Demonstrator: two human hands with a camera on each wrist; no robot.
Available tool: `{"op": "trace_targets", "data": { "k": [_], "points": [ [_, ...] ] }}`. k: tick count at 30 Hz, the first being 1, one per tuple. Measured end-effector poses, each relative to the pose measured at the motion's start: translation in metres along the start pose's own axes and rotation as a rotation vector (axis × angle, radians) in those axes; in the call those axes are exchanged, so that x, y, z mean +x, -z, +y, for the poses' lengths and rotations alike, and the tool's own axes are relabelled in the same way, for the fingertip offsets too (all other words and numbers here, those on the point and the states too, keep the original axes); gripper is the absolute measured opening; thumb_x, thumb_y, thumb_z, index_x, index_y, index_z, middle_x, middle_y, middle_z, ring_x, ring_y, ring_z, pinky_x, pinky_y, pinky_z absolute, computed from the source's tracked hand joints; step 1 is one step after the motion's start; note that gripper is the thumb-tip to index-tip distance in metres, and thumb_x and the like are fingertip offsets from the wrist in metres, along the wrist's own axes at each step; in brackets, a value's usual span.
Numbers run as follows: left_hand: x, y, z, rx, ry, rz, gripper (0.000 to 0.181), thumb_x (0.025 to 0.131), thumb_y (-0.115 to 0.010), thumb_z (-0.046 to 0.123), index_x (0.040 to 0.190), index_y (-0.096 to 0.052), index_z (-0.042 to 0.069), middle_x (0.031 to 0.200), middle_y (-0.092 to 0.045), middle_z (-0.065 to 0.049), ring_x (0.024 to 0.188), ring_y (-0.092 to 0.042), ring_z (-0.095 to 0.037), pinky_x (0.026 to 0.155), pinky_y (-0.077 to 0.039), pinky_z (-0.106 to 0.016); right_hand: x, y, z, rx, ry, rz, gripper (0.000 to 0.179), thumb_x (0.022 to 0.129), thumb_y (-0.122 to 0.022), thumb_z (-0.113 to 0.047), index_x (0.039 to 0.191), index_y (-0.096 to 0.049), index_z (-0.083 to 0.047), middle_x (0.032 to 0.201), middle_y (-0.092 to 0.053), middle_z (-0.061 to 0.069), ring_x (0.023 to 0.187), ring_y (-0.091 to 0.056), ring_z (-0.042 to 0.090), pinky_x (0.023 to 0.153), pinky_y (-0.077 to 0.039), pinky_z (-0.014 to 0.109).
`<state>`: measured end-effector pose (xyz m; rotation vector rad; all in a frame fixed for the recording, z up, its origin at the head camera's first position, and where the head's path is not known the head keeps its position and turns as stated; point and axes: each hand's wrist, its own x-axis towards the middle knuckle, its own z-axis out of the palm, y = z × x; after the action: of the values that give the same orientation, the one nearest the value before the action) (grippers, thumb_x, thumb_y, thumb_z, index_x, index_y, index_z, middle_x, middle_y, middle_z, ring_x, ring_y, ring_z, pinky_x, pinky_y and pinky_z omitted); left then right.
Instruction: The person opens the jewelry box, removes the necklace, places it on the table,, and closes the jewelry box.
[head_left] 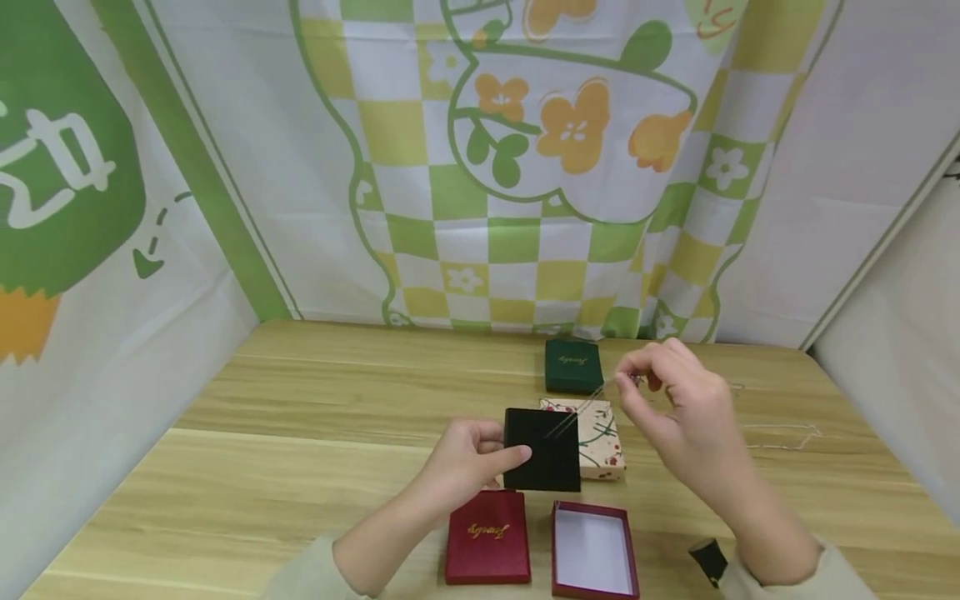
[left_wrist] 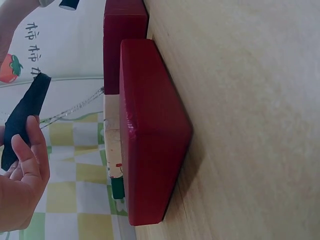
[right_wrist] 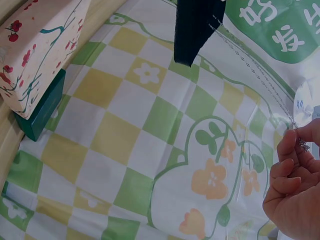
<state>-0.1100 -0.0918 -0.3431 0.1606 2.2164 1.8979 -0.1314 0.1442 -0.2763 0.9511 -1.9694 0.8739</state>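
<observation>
My left hand (head_left: 465, 454) grips a thin black square pad (head_left: 551, 471) by its left edge, thumb on the face. A fine silver chain (head_left: 589, 402) slopes from the pad's face up to my right hand (head_left: 678, 408), which pinches a gathered bunch of it between thumb and fingers. In the right wrist view, two strands of the chain (right_wrist: 255, 72) look taut between pad and fingertips. More chain (left_wrist: 72, 108) hangs from the pad toward the boxes in the left wrist view. Below the pad lie a red jewelry box lid (head_left: 487, 546) and an open red box (head_left: 633, 554) with a white inside.
Behind the pad sits a cream floral box (head_left: 606, 446), partly covered by it. A dark green jewelry box (head_left: 573, 367) stands farther back. Another thin silver chain (head_left: 787, 427) lies on the wooden table (head_left: 300, 475) at right. A checkered curtain (head_left: 457, 233) hangs behind.
</observation>
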Motion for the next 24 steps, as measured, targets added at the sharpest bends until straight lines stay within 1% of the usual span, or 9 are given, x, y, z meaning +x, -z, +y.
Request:
{"op": "trace_targets", "data": {
  "k": [3, 6, 11, 15, 20, 22, 24],
  "points": [
    [-0.001, 0.000, 0.000, 0.000, 0.015, -0.001, 0.020, 0.090, -0.072, 0.016, 0.097, -0.072, -0.003, 0.072, -0.071, -0.001, 0.055, -0.052, -0.008, 0.059, -0.050, -0.023, 0.001, 0.003, 0.000, 0.010, -0.004, 0.007, 0.010, 0.080, -0.066, 0.007, 0.084, -0.066, -0.002, 0.079, -0.064, 0.002, 0.076, -0.045, 0.004, 0.063, -0.037, 0.012],
    [-0.002, -0.001, 0.000, 0.003, 0.026, -0.002, 0.020, 0.089, -0.073, 0.016, 0.097, -0.072, -0.002, 0.069, -0.068, 0.003, 0.053, -0.051, -0.008, 0.058, -0.048, -0.022, 0.002, 0.005, -0.002, 0.026, -0.014, 0.025, 0.012, 0.078, -0.067, 0.009, 0.085, -0.066, -0.001, 0.079, -0.062, 0.002, 0.075, -0.044, 0.003, 0.059, -0.036, 0.013],
    [-0.002, -0.001, -0.001, 0.004, 0.028, -0.007, 0.021, 0.089, -0.073, 0.017, 0.098, -0.072, -0.002, 0.070, -0.069, 0.002, 0.054, -0.051, -0.008, 0.058, -0.049, -0.023, 0.004, 0.011, -0.004, 0.038, -0.043, 0.043, 0.011, 0.079, -0.066, 0.008, 0.084, -0.066, -0.001, 0.077, -0.058, 0.000, 0.071, -0.041, 0.001, 0.053, -0.032, 0.015],
    [-0.002, -0.002, -0.003, 0.005, 0.031, -0.007, 0.021, 0.089, -0.073, 0.018, 0.097, -0.072, -0.002, 0.069, -0.069, 0.002, 0.054, -0.051, -0.009, 0.058, -0.049, -0.023, 0.005, 0.014, -0.004, 0.037, -0.053, 0.045, 0.008, 0.080, -0.066, 0.007, 0.083, -0.065, 0.000, 0.077, -0.057, -0.001, 0.070, -0.041, -0.001, 0.052, -0.030, 0.013],
    [-0.002, -0.002, -0.005, 0.012, 0.029, -0.013, 0.022, 0.090, -0.073, 0.018, 0.101, -0.073, -0.001, 0.079, -0.075, -0.006, 0.057, -0.052, -0.010, 0.059, -0.049, -0.024, 0.007, 0.018, -0.006, 0.048, -0.070, 0.081, 0.013, 0.078, -0.068, 0.012, 0.083, -0.067, 0.000, 0.076, -0.057, -0.002, 0.069, -0.041, -0.001, 0.052, -0.029, 0.015],
    [-0.002, -0.002, -0.005, 0.016, 0.025, -0.018, 0.023, 0.090, -0.073, 0.018, 0.103, -0.073, -0.001, 0.086, -0.077, -0.009, 0.059, -0.053, -0.010, 0.059, -0.049, -0.025, 0.008, 0.019, -0.006, 0.057, -0.085, 0.095, 0.013, 0.078, -0.069, 0.013, 0.083, -0.068, 0.000, 0.076, -0.057, -0.004, 0.069, -0.041, 0.000, 0.053, -0.030, 0.015],
    [-0.001, -0.002, -0.006, 0.019, 0.023, -0.021, 0.024, 0.090, -0.072, 0.018, 0.105, -0.073, -0.001, 0.089, -0.077, -0.011, 0.060, -0.054, -0.010, 0.060, -0.049, -0.025, 0.009, 0.021, -0.005, 0.061, -0.102, 0.102, 0.011, 0.079, -0.070, 0.012, 0.083, -0.068, 0.001, 0.076, -0.056, -0.006, 0.068, -0.041, 0.000, 0.053, -0.030, 0.015]
  ]
}}
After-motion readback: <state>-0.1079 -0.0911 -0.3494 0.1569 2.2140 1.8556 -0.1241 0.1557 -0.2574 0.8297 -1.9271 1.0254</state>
